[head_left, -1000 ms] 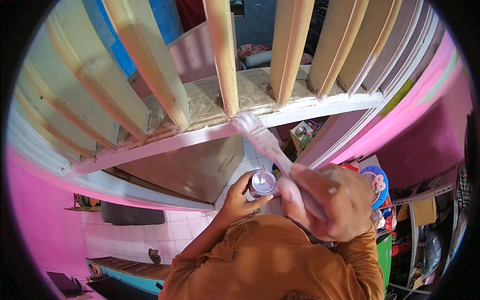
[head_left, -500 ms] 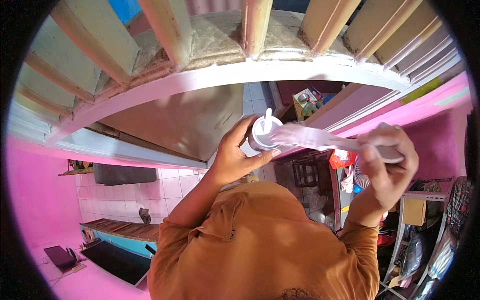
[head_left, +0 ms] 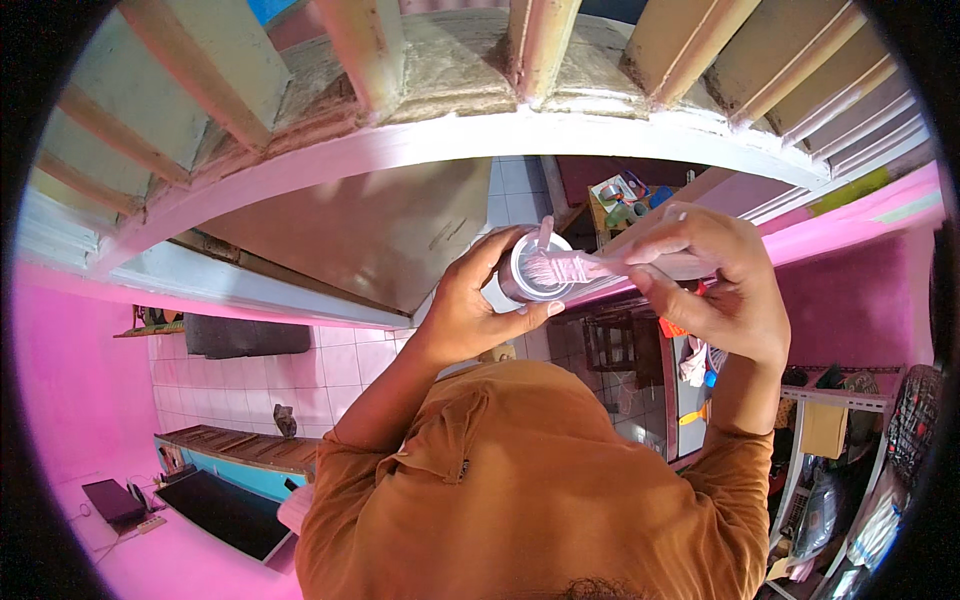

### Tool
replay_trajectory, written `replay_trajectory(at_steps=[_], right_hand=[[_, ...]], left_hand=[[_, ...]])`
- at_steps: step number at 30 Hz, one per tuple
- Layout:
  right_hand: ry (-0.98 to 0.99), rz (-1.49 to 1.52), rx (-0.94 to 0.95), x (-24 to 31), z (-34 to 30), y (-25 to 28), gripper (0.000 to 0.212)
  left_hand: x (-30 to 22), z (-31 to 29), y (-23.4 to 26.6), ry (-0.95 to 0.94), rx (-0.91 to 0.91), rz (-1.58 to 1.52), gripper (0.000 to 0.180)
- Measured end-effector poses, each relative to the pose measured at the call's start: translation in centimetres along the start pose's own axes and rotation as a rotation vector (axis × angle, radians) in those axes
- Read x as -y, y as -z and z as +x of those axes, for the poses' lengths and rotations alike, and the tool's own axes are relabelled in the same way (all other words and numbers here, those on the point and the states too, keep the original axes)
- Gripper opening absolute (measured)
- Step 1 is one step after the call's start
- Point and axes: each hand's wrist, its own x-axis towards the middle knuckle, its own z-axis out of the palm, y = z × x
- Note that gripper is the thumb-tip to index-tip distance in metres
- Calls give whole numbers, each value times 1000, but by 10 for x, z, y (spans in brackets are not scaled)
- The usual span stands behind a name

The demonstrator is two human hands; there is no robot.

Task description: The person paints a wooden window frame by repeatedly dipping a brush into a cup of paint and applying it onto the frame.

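Note:
In front of my chest, my left hand (head_left: 462, 312) is wrapped round a small open can (head_left: 513, 290) of pale paint. A short pale stick (head_left: 546, 232) stands up from the can's far rim. From the right, my right hand (head_left: 728, 285) grips a paintbrush (head_left: 590, 267) by its handle, thumb and fingers closed on it. The brush lies nearly level, its paint-coated bristles at the can's mouth. Whether the bristle tips touch the paint or the inner wall, I cannot tell.
A white-edged beam (head_left: 480, 147) with upright slats (head_left: 545, 50) spans just beyond my hands. Below stand a brown panel (head_left: 350, 235), a small cluttered table (head_left: 605, 215) and a metal shelf rack (head_left: 840, 400) at right. A black screen (head_left: 225, 515) is at lower left.
My right hand has moved left and a little up, bringing the brush over the can's mouth. The left hand and can stay almost in place.

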Motion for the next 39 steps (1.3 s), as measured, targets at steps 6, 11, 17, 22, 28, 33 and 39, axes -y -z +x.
replay_trajectory(at_steps=[6,11,17,22,28,33,39], right_hand=[[10,9,25,2,2,1,15],[-91,36,-175,10,-13,8,14],[-231,173,-316,6,-26,5,14],[-169,176,-399,9,-35,2,12],[-222,344,-623,21,-37,-3,13],[-242,366,-713,22,-40,-7,17],[-309,475,-794,17,-39,-14,24]], left_hand=[[-6,-5,6,93,70,0,77],[-13,-1,6,91,52,-46,75],[-32,8,4,110,20,-94,72],[-43,16,-1,98,17,-130,69],[-58,23,-1,56,31,-132,68],[-65,26,-1,65,44,-158,69],[-65,29,1,57,69,-154,69]])
